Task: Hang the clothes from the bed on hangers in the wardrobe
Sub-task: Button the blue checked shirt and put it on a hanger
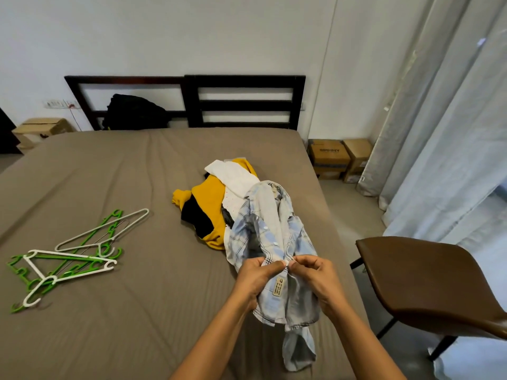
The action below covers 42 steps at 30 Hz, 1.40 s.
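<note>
A light blue plaid shirt (270,231) lies lengthwise on the brown bed (123,174), near its right edge. My left hand (255,275) and my right hand (315,278) both pinch the shirt's button placket, fingertips almost touching at a white button. Behind the shirt lies a heap of clothes: a yellow and black garment (204,207) and a white one (233,176). Several green and white plastic hangers (68,256) lie in a loose pile on the left side of the bed.
A brown chair (428,281) stands close to the bed's right edge. Cardboard boxes (340,157) sit on the floor by the pale curtains (439,133). A black bag (134,112) leans on the dark headboard (244,102). No wardrobe is in view.
</note>
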Tool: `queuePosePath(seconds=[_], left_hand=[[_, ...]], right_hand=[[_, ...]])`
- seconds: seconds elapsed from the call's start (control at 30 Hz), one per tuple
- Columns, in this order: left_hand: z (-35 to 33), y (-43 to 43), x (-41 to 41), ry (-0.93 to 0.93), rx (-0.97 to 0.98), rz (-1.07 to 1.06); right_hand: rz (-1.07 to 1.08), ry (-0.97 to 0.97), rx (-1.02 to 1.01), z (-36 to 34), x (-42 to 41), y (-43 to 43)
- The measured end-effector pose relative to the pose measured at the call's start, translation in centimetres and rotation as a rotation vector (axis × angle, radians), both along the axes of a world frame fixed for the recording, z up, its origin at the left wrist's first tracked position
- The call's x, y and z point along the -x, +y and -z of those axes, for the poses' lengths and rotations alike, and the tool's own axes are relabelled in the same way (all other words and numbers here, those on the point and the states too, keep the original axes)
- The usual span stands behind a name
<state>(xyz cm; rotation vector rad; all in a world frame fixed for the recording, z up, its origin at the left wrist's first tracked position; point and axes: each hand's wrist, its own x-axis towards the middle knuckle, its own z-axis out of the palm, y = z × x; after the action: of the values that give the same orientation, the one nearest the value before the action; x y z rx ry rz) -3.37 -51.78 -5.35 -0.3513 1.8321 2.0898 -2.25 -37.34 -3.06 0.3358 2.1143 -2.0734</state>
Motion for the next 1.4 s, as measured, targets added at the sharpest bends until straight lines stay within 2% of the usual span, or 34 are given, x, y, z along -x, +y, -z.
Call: queuePosePath(seconds=[0.13,0.3,0.53,0.83,0.93,1.1,1.2,1.27,1.4], left_hand=[[0.4,0.1,-0.4,0.000,0.011,-0.026],[1.2,0.5,-0.7,-0.026,0.046,-0.134],[1.6,-0.1,-1.3,-0.059,-0.008,-0.099],[1.6,-0.3,-1.8,-0.078,-0.013,-0.068],[1.7,-0.1,-1.9,-0.096,-0.017,-0.085],[1.7,0.1,-1.9,-0.085,0.008,-0.079],[1.8,0.0,-1.9,-0.058,0.054,-0.061],[1.8,-0.2,-1.9,-0.018,0.133,-0.062],[1.9,-0.2,-1.8,0.112,0.317,-0.066]], right_hand=[[-0.008,-0.005,-0.132,0.5,0.0,0.0],[0.021,0.131,-0.280,1.0,-0.7,-0.7],[-0.032,0.029,-0.220,1.4,-1.3,-0.5],[-0.016,0.003,-0.137,1.8,-2.1,-0.8],[-0.002,0.079,-0.240,2.0,-2.3,-0.9],[0.049,0.325,-0.516,2.3,-3.2,-1.5],[0.004,0.487,-0.697,2.4,-3.4,-1.6],[-0.022,0.462,-0.669,2.3,-3.3,-1.5],[-0.005,0.206,-0.371,2.3,-2.5,-0.7]])
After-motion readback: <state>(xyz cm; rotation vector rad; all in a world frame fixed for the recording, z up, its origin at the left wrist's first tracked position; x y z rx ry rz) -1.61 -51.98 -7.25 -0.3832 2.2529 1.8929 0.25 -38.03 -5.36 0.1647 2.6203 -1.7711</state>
